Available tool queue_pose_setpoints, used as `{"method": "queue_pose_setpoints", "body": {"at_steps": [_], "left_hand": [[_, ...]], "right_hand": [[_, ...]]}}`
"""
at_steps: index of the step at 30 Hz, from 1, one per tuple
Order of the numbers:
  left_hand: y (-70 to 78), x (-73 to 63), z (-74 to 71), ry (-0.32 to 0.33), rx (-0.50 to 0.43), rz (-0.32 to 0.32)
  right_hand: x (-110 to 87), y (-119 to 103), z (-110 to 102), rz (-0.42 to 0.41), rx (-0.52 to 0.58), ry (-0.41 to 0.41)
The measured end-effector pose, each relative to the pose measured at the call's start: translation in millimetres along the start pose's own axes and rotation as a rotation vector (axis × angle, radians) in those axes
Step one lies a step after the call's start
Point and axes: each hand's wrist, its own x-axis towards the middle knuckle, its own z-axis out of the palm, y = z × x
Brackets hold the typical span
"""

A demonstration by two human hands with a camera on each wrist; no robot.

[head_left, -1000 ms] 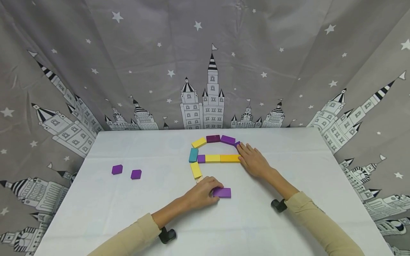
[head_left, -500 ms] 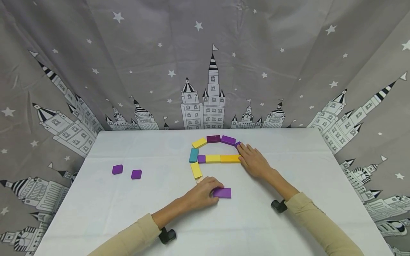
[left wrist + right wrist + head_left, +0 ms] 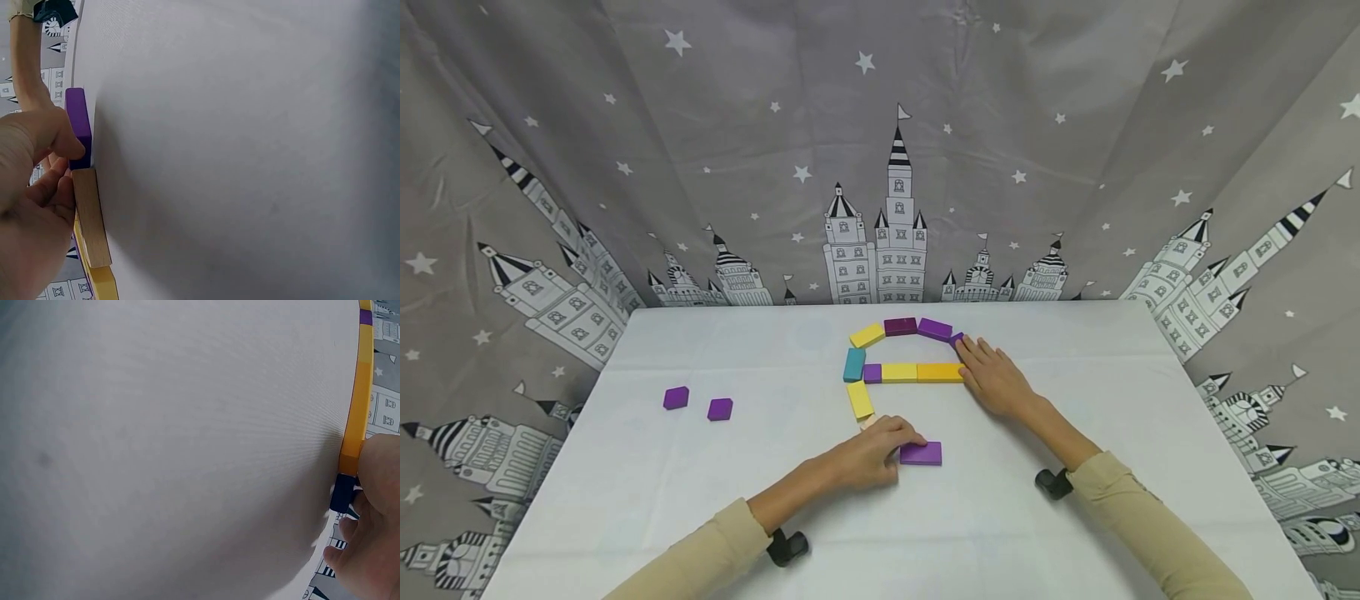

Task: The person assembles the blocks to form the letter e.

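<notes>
My left hand (image 3: 872,454) is at the left end of a long purple block (image 3: 921,453), index finger over its top. In the left wrist view the thumb lies against that block's side (image 3: 78,115), with the other fingers curled behind. Beside it lies a pale wooden block (image 3: 92,215), mostly hidden by the hand in the head view. My right hand (image 3: 996,379) stretches its fingers over the right end of the arch, partly covering a purple block (image 3: 956,338). Below its fingers ends an orange block (image 3: 940,372); a dark blue block (image 3: 342,494) shows at the fingers in the right wrist view.
Between the hands, blocks form a curve: yellow (image 3: 867,335), maroon (image 3: 900,327), purple (image 3: 935,329), teal (image 3: 854,365) and yellow (image 3: 860,400). A row with a small purple block (image 3: 872,373) crosses it. Two purple blocks (image 3: 676,397) lie left on the white tablecloth (image 3: 775,350).
My left thumb has drawn back a little to the left along the near side of the long purple block, and the left wrist has shifted slightly. The right hand and the blocks have stayed put.
</notes>
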Motion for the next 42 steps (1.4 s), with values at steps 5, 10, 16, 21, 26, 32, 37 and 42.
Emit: {"method": "queue_pose_setpoints", "body": {"at_steps": [5,10,16,21,26,32,37,42], "left_hand": [[1.1,-0.3,-0.9,0.005,0.001,0.0],[1.6,1.3,-1.1,0.012,0.009,0.0],[1.1,2.0,-1.5,0.016,0.004,0.001],[1.5,1.5,-2.3,0.044,0.01,0.029],[0.1,-6.3,-6.1,0.122,-0.013,0.04],[-18.1,-34.0,-19.6,0.246,-0.086,-0.026],[-44.7,-67.2,-36.7,0.392,-0.063,-0.122],[-73.9,-110.9,-56.7,0.556,0.01,-0.19]], "right_hand": [[-0.5,-0.9,-0.8,-0.001,0.003,0.001],[-0.5,-2.0,-1.2,-0.001,0.004,0.001],[-0.5,-2.1,-1.6,0.0,0.008,-0.002],[-0.4,-1.5,-1.6,0.002,0.018,-0.003],[-0.4,-0.9,-1.4,-0.005,0.027,0.002],[0.1,-0.5,-0.8,-0.001,0.026,-0.001],[-0.6,-0.8,-0.9,0.004,0.029,-0.008],[0.2,-0.1,1.6,0.005,0.025,-0.005]]}}
